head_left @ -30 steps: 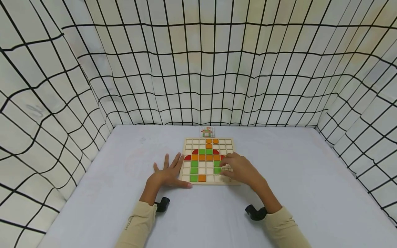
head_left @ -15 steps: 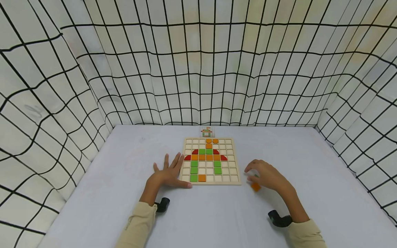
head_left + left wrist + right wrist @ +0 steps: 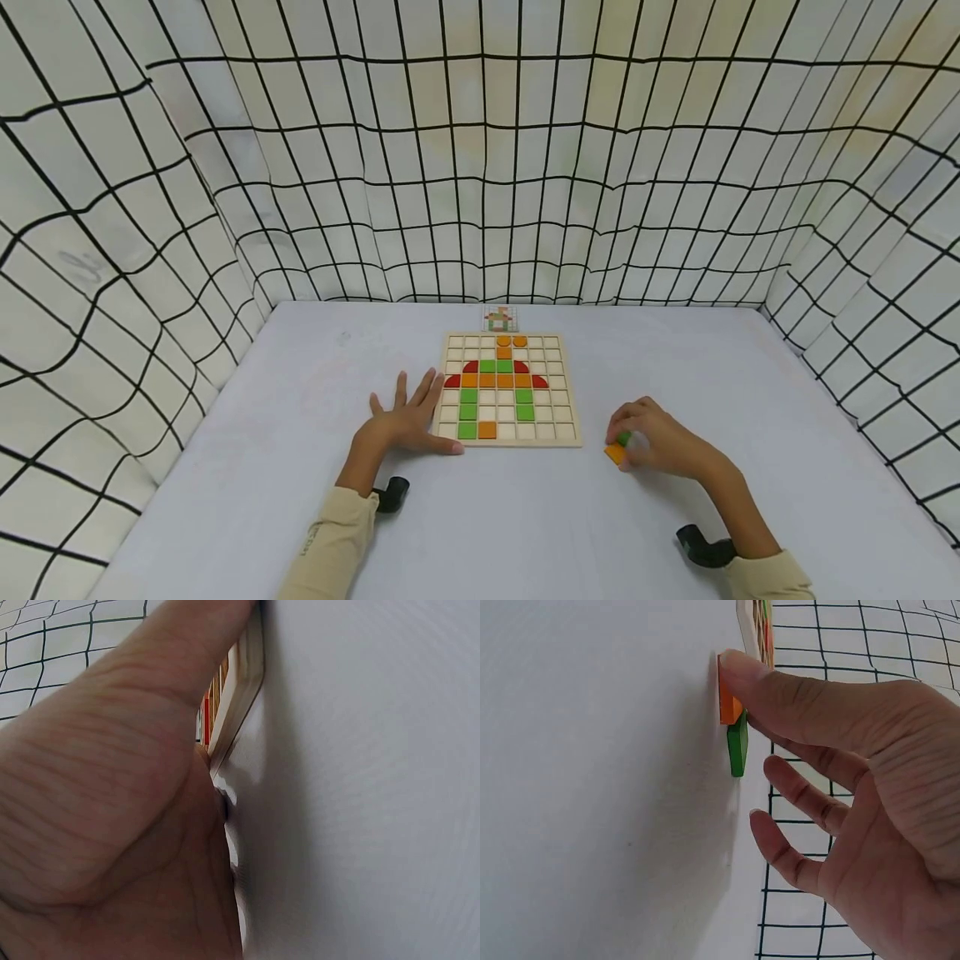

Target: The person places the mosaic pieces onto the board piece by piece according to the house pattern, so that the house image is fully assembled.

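A wooden grid board [image 3: 570, 439] lies on the white table, with green, orange and red tiles forming a figure in its cells. My left hand [image 3: 401, 427] lies spread at the board's left side, fingertips touching that edge and thumb along the front left corner. To the right of the board, my right hand [image 3: 663, 442] pinches an orange square tile [image 3: 614, 453] between thumb and index finger. A green tile [image 3: 737, 746] lies against it, partly hidden under the hand. In the right wrist view the thumb presses the orange tile [image 3: 727, 701]; the index fingertip is hidden.
A small card [image 3: 500, 318] with a coloured figure pattern stands behind the board. Black-lined netting [image 3: 480, 167] over white walls encloses the table [image 3: 360, 542] at the back and sides.
My right hand has moved from over the board's right side to the tiles on the table, its fingers closing on the orange one. My left hand has stayed in place.
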The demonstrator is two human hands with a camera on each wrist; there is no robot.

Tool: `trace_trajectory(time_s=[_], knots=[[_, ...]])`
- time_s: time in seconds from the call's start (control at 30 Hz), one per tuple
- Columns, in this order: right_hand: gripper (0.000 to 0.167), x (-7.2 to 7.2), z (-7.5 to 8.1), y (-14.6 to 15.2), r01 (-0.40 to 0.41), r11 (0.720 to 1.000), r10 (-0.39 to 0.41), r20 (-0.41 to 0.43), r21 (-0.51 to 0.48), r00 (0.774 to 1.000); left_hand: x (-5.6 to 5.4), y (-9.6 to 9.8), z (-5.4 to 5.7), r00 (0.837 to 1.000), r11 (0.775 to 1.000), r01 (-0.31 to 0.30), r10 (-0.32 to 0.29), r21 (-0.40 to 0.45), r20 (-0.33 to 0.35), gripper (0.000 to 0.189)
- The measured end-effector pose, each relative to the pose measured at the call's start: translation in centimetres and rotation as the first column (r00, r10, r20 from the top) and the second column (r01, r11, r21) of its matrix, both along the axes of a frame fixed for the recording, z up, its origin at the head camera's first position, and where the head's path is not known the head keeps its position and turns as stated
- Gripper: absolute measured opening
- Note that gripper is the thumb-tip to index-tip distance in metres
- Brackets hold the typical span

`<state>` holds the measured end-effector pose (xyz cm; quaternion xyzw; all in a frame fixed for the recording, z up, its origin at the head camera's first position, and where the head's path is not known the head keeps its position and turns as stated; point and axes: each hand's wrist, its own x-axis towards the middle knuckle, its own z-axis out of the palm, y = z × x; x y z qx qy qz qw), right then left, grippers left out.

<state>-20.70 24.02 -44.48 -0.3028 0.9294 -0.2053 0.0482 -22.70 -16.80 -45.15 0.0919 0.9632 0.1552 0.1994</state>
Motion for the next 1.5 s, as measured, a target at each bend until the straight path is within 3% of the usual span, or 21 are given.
trace_trajectory(time_s=[0.3, 0.5, 1.0, 1.5], knots=[[0.017, -0.1, -0.6, -0.4, 0.075, 0.995, -0.064, -0.137, 0.072, 0.988, -0.2, 0.0, -0.1, 1.0, 1.0, 0.008, -0.008, -0.014, -0.008, 0.125], [0.019, -0.4, -0.8, -1.0, 0.069, 0.993, -0.047, -0.202, 0.099, 0.978, -0.2, 0.1, 0.0, 1.0, 1.0, -0.003, 0.003, -0.008, -0.008, 0.125], [0.02, -0.9, -0.5, -2.1, 0.069, 0.988, -0.035, -0.237, 0.137, 0.971, -0.3, 0.2, -0.2, 1.0, 1.0, 0.003, -0.003, 0.0, -0.015, 0.125], [0.015, -1.3, 0.2, -5.6, -0.014, 0.994, 0.034, -0.189, 0.107, 0.981, -0.1, 0.2, 0.0, 1.0, 1.0, -0.009, 0.009, -0.011, -0.005, 0.125]])
